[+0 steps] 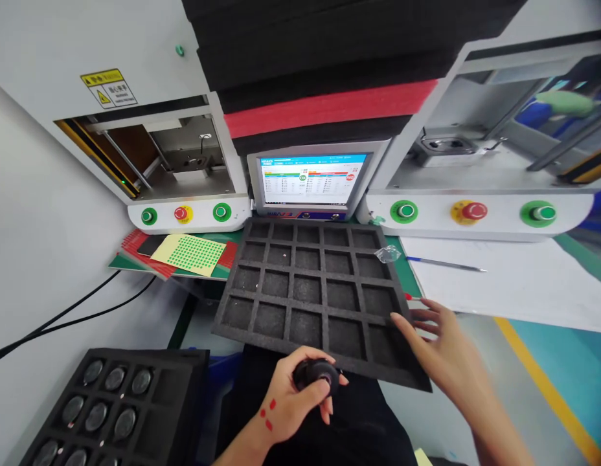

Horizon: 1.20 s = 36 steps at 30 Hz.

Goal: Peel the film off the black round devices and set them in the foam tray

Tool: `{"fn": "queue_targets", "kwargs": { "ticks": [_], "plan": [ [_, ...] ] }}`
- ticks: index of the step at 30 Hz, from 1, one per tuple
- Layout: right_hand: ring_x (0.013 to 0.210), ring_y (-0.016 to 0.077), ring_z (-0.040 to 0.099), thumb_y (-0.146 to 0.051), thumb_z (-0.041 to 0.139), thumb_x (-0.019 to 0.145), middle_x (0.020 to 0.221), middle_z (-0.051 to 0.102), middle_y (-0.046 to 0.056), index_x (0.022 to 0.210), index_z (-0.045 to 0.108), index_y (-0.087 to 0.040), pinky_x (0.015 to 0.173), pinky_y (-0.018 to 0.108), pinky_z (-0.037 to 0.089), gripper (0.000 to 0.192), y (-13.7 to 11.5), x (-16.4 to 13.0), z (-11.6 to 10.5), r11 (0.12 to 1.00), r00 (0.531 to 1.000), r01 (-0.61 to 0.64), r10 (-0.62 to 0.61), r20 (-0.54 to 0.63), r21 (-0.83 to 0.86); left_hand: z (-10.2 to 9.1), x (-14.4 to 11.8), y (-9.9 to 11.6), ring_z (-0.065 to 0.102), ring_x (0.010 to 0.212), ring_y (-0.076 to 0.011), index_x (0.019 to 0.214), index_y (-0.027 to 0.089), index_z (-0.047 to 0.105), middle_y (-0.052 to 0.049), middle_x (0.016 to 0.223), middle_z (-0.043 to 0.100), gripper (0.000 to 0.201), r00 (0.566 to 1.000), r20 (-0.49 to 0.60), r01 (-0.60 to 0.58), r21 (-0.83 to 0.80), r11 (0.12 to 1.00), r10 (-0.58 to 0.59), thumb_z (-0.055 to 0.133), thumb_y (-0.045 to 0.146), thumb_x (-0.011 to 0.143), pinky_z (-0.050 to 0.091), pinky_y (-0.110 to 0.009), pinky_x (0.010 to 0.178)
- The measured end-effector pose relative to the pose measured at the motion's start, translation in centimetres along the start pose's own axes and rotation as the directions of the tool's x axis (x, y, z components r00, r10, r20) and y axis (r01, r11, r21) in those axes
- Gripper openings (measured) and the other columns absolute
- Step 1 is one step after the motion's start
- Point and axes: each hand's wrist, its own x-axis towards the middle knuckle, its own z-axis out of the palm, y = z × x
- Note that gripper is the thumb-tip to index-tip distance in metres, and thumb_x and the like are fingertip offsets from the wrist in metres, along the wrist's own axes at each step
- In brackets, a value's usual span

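My left hand (293, 398) grips a small round black part (316, 374) just below the near edge of an empty black foam tray (324, 294) with square pockets. Red marks show on the back of that hand. My right hand (439, 343) is spread with fingers apart and rests on the tray's right front corner. A second black foam tray (174, 401) at the lower left holds several round dark parts (94, 414) in its pockets.
Two white test machines stand behind, the left one (184, 213) and the right one (480, 210) each with green and red buttons. A monitor (311, 181) sits between them. Sticker sheets (188, 254) lie at left; a pen (446, 263) and white paper at right.
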Motion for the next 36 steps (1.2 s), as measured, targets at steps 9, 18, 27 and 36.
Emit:
{"fn": "queue_targets", "kwargs": {
  "ticks": [9,18,27,36],
  "plan": [
    [0.075,0.0212,0.073,-0.039,0.070,0.076,0.087,0.075,0.006,0.095,0.072,-0.022,0.067,0.029,0.061,0.026,-5.9,-7.9,0.0,0.875,0.879,0.011,-0.240,0.413,0.484,1.2,-0.9,0.2,0.052,0.041,-0.0068,0.097,0.014,0.060,0.003,0.056,0.057,0.042,0.988,-0.075,-0.134,0.003,0.991,0.133,0.071,0.052,0.083,0.044,-0.015,0.041],
    [0.069,0.0191,0.070,-0.044,0.069,0.078,0.075,0.072,0.005,0.070,0.068,-0.021,0.064,0.026,0.057,0.024,-6.7,-8.9,1.3,0.882,0.921,0.067,-0.235,0.310,0.467,0.5,-1.5,0.9,0.050,0.039,-0.0059,0.091,0.016,0.054,0.004,0.058,0.057,0.045,0.976,-0.131,-0.150,0.175,0.973,0.174,0.063,0.060,0.085,0.041,-0.014,0.039],
    [0.058,0.0218,0.058,-0.055,0.070,0.062,0.062,0.064,0.006,0.074,0.070,-0.018,0.059,0.037,0.048,0.039,-3.9,2.9,4.5,0.965,0.952,0.171,-0.213,0.219,0.198,0.3,-0.8,2.3,0.068,0.056,-0.0120,0.090,0.015,0.054,-0.004,0.084,0.069,0.039,0.948,-0.288,-0.123,0.060,0.991,0.135,0.075,0.047,0.080,0.052,-0.019,0.049],
    [0.068,0.0146,0.066,-0.032,0.064,0.085,0.082,0.072,0.001,0.091,0.071,-0.023,0.063,0.024,0.055,0.013,-8.5,-5.4,1.0,0.810,0.820,0.367,-0.514,0.252,0.456,0.7,-1.4,3.2,0.057,0.043,-0.0079,0.098,0.012,0.069,0.001,0.063,0.060,0.041,0.951,-0.241,-0.169,0.110,0.979,0.192,0.070,0.051,0.084,0.048,-0.016,0.042]
  ]
}}
